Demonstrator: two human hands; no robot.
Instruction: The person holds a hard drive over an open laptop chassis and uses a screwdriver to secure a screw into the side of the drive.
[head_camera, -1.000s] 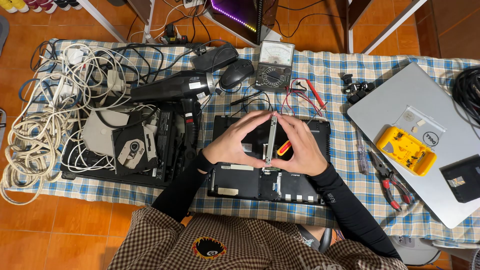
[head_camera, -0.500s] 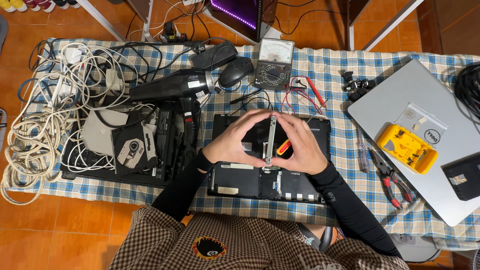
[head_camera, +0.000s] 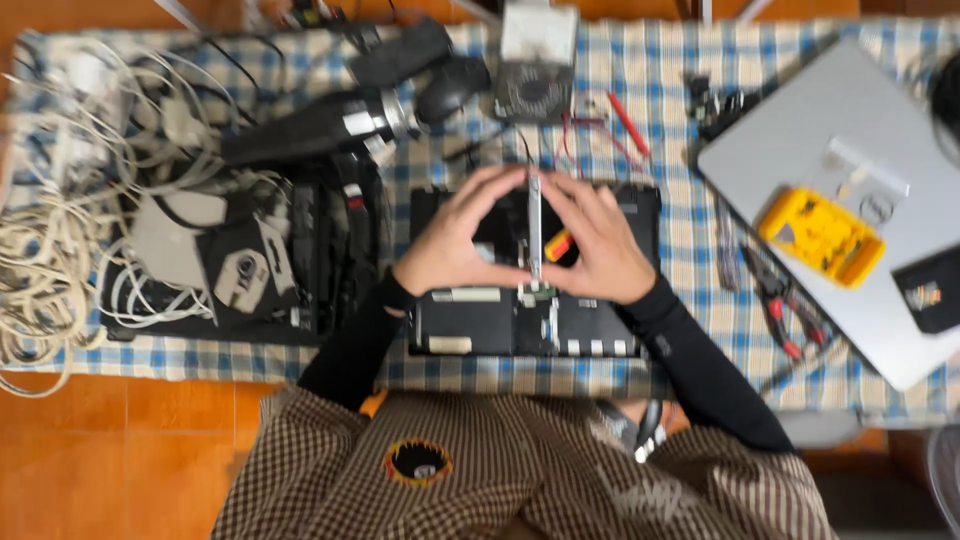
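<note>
1. At the centre of the frame I see my left hand (head_camera: 455, 245) and my right hand (head_camera: 595, 250) brought together, fingers curled in, both gripping a thin, flat metal strip (head_camera: 535, 225) that stands on edge between them.
2. The strip runs up and down the frame; its lower end is at the opened black laptop base (head_camera: 500, 320) lying under my hands in the middle of the desk (head_camera: 680, 100), which wears a blue-and-white checked cloth.
3. A small orange-and-red object (head_camera: 558, 245) shows just beside my right hand's thumb, right of the strip; the blur keeps me from telling what it is or whether the hand holds it.
4. Left of the laptop base lie black disassembled parts, among them an optical drive (head_camera: 240, 270) with its round hub showing.
5. At the far left of the frame is a tangle of white cables (head_camera: 50, 230).
6. Above my hands, at the upper middle, sit a black mouse (head_camera: 455, 85) and an analogue multimeter (head_camera: 535, 65) with red leads (head_camera: 625, 120) trailing to the right.
7. At the right, a silver closed laptop (head_camera: 800, 150) carries a yellow box (head_camera: 820, 235); red-handled pliers (head_camera: 785, 305) lie just beside its lower left edge.
</note>
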